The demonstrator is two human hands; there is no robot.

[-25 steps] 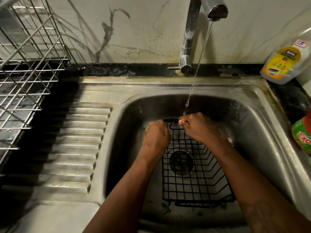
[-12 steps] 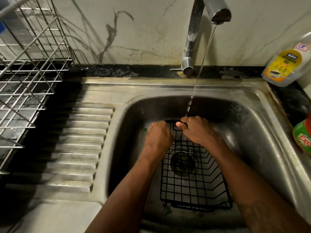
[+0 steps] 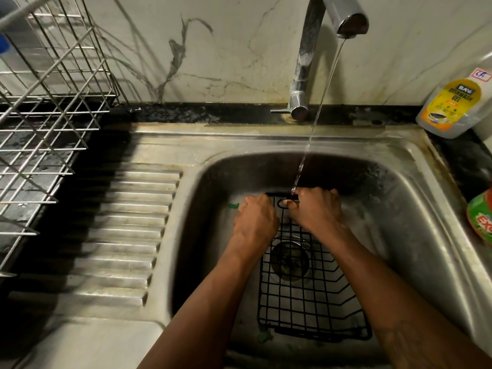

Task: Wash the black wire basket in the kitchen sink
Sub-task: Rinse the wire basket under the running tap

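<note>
Pinching black wire basket (image 3: 306, 302) by twelve-o'clock rim with right hand (image 3: 316, 209); left hand (image 3: 255, 222) curled alongside, grip unclear. Likely light, stiff, slippery: rim safest.

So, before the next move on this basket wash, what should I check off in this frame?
1. Water: ok, the stream runs from the tap onto the basket's far rim.
2. Placement: ok, the black wire basket is inside the sink, over the drain.
3. Hold: ok, the right hand grips the far rim.
4. Scrubber: cannot tell; the left hand is curled, and only a green scrap shows beside it.
5. Soap on the basket: cannot tell; the dishwash gel bottle stands at the sink's right corner.
</note>
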